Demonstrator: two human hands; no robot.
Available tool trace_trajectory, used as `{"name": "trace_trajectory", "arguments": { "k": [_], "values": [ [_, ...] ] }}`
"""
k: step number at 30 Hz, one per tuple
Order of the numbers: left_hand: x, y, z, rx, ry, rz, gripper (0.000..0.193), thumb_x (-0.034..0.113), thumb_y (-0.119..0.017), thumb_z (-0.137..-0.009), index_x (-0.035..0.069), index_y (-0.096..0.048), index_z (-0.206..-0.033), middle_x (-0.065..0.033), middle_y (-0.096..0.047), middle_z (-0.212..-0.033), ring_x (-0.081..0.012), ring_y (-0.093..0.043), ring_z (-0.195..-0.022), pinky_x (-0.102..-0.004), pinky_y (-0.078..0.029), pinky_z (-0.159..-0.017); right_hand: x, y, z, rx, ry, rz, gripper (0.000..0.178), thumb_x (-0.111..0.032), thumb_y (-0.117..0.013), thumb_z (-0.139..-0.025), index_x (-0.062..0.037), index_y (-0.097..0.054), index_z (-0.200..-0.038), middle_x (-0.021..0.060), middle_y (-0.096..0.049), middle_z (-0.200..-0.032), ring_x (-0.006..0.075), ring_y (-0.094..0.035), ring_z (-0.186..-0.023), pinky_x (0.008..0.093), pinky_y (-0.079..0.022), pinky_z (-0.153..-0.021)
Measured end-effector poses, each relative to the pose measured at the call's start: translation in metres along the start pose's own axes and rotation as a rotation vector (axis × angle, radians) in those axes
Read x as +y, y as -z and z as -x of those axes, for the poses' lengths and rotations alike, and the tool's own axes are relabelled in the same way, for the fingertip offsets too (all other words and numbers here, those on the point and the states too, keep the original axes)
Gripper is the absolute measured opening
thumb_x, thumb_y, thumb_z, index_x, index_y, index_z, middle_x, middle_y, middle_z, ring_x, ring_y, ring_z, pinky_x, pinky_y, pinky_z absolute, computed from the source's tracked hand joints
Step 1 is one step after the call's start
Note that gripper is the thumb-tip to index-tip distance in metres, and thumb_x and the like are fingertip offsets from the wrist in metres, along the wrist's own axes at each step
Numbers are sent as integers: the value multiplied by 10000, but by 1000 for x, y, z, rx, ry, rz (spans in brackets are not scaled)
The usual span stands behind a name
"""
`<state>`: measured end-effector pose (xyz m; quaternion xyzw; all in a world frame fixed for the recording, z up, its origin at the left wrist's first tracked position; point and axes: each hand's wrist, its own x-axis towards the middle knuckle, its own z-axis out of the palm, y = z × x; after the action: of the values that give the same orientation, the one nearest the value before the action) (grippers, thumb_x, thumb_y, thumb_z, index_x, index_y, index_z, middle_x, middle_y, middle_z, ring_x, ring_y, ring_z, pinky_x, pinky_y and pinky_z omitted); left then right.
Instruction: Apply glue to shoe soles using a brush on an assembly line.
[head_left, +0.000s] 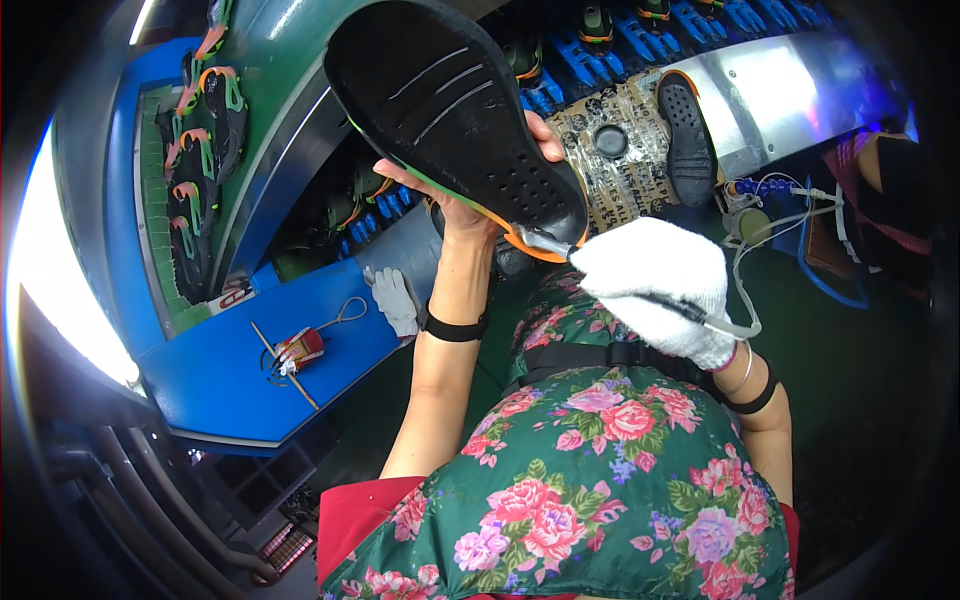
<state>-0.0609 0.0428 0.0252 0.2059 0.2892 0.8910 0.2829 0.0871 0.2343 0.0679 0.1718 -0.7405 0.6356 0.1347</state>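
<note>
A black shoe sole (pixel 455 105) with an orange and green rim is tilted up at the top middle. Its upward face shows grooves at the wide end and small holes towards the heel. My bare left hand (pixel 452 207) grips it from beneath, and part of that hand is hidden behind it. In a white glove, my right hand (pixel 660 280) is closed around a thin brush (pixel 543 241) fed by a clear hose (pixel 745 290). The brush tip is at the orange heel rim and appears to touch it.
Behind the sole, a taped cardboard-covered surface (pixel 622 180) bears another black sole (pixel 686 140). Several shoes on blue holders (pixel 640 40) line the far side. On the left, a blue table (pixel 215 395) carries a grey glove (pixel 396 300) and a red can (pixel 300 350); a rack of shoe uppers (pixel 205 190) stands beyond.
</note>
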Motion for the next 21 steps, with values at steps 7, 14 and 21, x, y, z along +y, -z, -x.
{"name": "trace_trajectory", "arguments": {
  "k": [7, 14, 21],
  "values": [
    [-3, 1, -4, 25, -43, 90, 1350, 1072, -290, -561, -41, -535, -1285, -250, -650, -1082, -332, -682, -900, -446, -597, -793, -15, -2, 0, -41, 83, 109, 292, -26, -782, -768, -110, -775, -1048, 60, -761, -1046, 248, -728, -923, 351, -577, -784],
    [-10, 1, -5, 56, -38, 73, 1319, 1062, -261, -591, -16, -534, -1300, -242, -662, -1063, -336, -703, -902, -456, -615, -784, -16, -4, 4, 90, 22, 93, 203, -1, -815, -729, -76, -766, -911, 120, -763, -980, 277, -736, -888, 358, -580, -764],
    [-14, 0, -5, 57, -6, 96, 1307, 1063, -238, -598, -4, -551, -1286, -220, -671, -1050, -333, -700, -875, -455, -610, -777, -13, -7, 12, 120, -32, 15, 174, 21, -798, -734, -63, -764, -883, 131, -760, -971, 274, -735, -888, 348, -578, -777]
  ]
}}
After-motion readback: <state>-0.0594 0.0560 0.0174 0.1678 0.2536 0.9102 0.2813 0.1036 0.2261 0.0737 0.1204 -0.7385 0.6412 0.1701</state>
